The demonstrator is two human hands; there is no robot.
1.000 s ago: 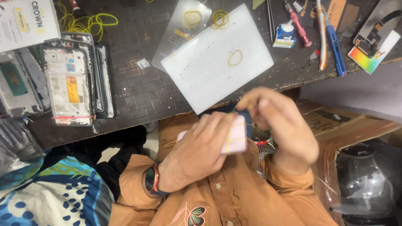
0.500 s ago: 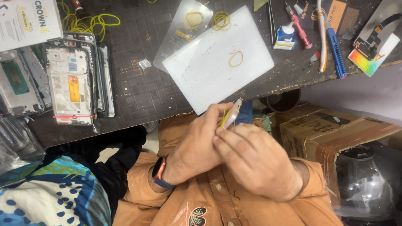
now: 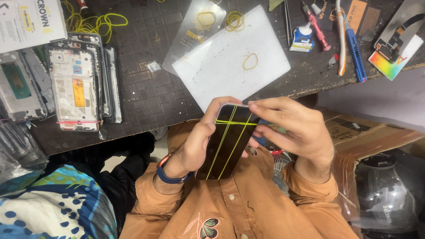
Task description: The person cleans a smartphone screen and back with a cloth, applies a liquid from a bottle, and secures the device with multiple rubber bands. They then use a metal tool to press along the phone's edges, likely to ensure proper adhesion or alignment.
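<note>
I see my left hand (image 3: 197, 146) curled around the left edge of a dark phone (image 3: 228, 141), palm cupping it, wrist bent back towards my chest. My right hand (image 3: 294, 132) reaches in from the right, its fingers (image 3: 265, 106) pinching yellow rubber bands (image 3: 230, 128) stretched across the phone's top end. The phone sits tilted between both hands, off the near edge of the surface (image 3: 146, 97). A white sheet (image 3: 221, 66) lies near that edge, a loose band on it. A white printed box (image 3: 28, 22) fills the far left corner; a rainbow-coloured card (image 3: 389, 62) lies at the right edge.
</note>
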